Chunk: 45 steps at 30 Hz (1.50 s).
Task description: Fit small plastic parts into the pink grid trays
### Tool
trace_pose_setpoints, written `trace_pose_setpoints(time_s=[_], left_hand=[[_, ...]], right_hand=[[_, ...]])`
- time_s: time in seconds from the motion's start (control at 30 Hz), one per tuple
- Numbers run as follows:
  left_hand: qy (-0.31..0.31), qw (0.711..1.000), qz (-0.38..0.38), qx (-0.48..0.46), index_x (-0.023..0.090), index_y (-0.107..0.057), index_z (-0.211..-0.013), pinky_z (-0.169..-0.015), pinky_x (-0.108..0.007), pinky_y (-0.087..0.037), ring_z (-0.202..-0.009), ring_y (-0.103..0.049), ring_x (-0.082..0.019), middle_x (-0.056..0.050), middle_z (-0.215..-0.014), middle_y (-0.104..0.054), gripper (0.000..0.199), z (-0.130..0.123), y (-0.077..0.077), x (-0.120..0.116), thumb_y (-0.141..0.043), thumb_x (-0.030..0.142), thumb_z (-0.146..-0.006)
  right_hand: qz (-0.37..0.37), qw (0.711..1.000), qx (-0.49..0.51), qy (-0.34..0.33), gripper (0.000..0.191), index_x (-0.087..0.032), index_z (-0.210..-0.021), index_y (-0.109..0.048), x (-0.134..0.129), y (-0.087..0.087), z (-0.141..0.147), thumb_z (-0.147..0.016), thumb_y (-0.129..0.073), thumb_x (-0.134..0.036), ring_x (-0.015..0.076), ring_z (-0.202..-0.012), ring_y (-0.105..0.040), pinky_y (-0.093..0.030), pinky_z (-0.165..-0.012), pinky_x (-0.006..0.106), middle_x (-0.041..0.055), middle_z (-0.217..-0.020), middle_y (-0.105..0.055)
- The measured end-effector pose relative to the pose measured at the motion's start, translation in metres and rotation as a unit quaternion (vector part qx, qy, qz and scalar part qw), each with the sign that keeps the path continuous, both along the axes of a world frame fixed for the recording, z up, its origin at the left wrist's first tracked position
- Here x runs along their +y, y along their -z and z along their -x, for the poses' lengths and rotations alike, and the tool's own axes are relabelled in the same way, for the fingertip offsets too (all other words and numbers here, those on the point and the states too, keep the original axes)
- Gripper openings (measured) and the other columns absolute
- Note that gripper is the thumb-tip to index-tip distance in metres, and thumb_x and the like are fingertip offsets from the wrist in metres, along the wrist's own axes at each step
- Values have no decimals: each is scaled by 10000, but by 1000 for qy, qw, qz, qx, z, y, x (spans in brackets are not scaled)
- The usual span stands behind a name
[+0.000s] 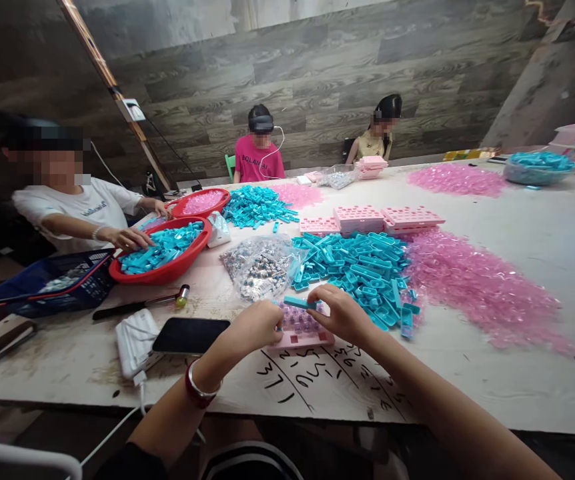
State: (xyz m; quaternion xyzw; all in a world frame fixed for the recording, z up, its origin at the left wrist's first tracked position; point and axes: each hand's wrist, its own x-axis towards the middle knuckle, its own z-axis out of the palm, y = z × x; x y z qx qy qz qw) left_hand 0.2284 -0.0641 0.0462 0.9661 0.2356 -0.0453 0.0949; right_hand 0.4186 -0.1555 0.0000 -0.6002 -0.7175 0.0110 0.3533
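My right hand (340, 311) pinches one end of a long turquoise plastic piece (296, 303) above a pink tray. My left hand (261, 325) is closed at the tray's left side; a bit of turquoise shows at its fingertips, but what it holds is mostly hidden. On the pink pegged tray (303, 340) stand rows of small clear purplish parts (301, 320). Just behind lies a heap of turquoise trough-shaped pieces (355, 267). To its left is a clear bag (262, 267) of small metallic-looking parts.
Pink clear pieces (482, 287) spread to the right. Stacked pink trays (360, 217) stand behind. On the left are a phone (190, 335), a white power bank (136, 343), a hammer (137, 303) and a red basin (200, 257), where a co-worker's hand (130, 238) reaches in. Two people sit opposite.
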Motion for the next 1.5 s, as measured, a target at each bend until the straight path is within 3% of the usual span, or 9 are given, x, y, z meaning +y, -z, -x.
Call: trace_pose_setpoints(time_s=[0.33, 0.83, 1.27, 1.5], left_hand=[[10, 995, -73, 63, 127, -663, -659, -545, -273, -357, -616, -566, -187, -87, -666, -633, 150, -8, -12, -11, -527, 65, -660], [14, 995, -62, 77, 128, -648, -630, -521, -269, -322, -589, -539, -174, -80, -638, -621, 101, -9, -14, -8, -560, 81, -645], [0, 999, -28, 46, 144, -646, -608, -509, -246, -311, -558, -501, -134, -34, -580, -579, 119, -5, -4, -2, -544, 112, -661], [-36, 998, 40, 31, 156, -651, -616, -492, -240, -292, -521, -481, -123, -4, -555, -562, 81, 3, -11, 5, -632, 199, -682]], right_hand=[[-13, 1000, 6, -5, 119, -191, -853, -548, 0, -1, -3, -767, -610, -137, 210, -879, -560, -456, -761, 349, 44, -878, -614], [-5, 1000, 5, 2, 93, -194, -842, -544, -2, -4, -3, -779, -602, -160, 214, -892, -565, -459, -752, 342, 54, -896, -619], [-9, 1000, 6, -2, 94, -193, -843, -540, -2, -3, -3, -780, -593, -147, 210, -899, -563, -454, -763, 341, 48, -897, -621], [-14, 1000, 5, -5, 87, -195, -841, -548, -1, -2, -2, -781, -598, -157, 211, -875, -563, -465, -746, 349, 47, -866, -621]])
